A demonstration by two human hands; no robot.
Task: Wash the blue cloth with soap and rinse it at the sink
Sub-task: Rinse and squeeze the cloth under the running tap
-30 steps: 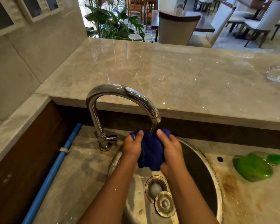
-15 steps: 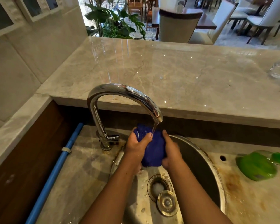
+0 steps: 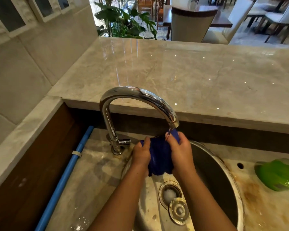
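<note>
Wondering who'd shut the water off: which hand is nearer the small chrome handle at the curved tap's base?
Left. The left hand, gripping the dark blue cloth, sits just right of the small chrome handle; the right hand grips the cloth's far side, under the spout.

The single wide-angle view sits at head height, close over the sink (image 3: 210, 167), tilted forward and down. Both forearms (image 3: 123, 197) enter from 6 o'clock, the tap (image 3: 137, 95) stands near centre, and the raised worktop (image 3: 190, 75) runs toward 12 o'clock with dining chairs (image 3: 192, 24) beyond.
</note>
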